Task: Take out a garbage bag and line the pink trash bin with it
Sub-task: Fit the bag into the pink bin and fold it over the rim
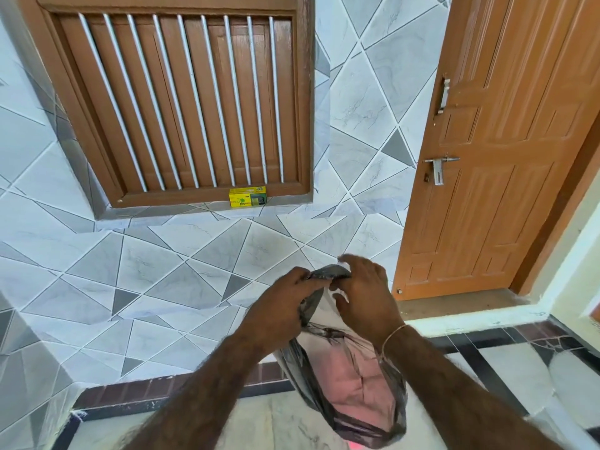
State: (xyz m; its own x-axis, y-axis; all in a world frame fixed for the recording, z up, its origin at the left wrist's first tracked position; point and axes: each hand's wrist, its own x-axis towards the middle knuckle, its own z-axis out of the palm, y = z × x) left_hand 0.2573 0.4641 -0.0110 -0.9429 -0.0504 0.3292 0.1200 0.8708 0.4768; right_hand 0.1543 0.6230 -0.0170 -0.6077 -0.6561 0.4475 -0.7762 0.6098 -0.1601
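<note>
A thin, see-through dark grey garbage bag (328, 378) hangs in front of me, held up by its top edge. My left hand (285, 297) pinches that edge from the left and my right hand (363, 287) grips it from the right, fingers close together over the crumpled plastic. Through the hanging bag shows a pink shape, the pink trash bin (354, 394), standing on the floor directly below my hands; most of the bin is veiled by the plastic. A small yellow box of garbage bags (247, 197) sits on the window sill.
A brown wooden window with white bars (181, 102) is set in the tiled wall ahead. An orange-brown door (506, 151) with a metal latch stands closed at the right, above a raised threshold. The floor is pale tile with dark borders.
</note>
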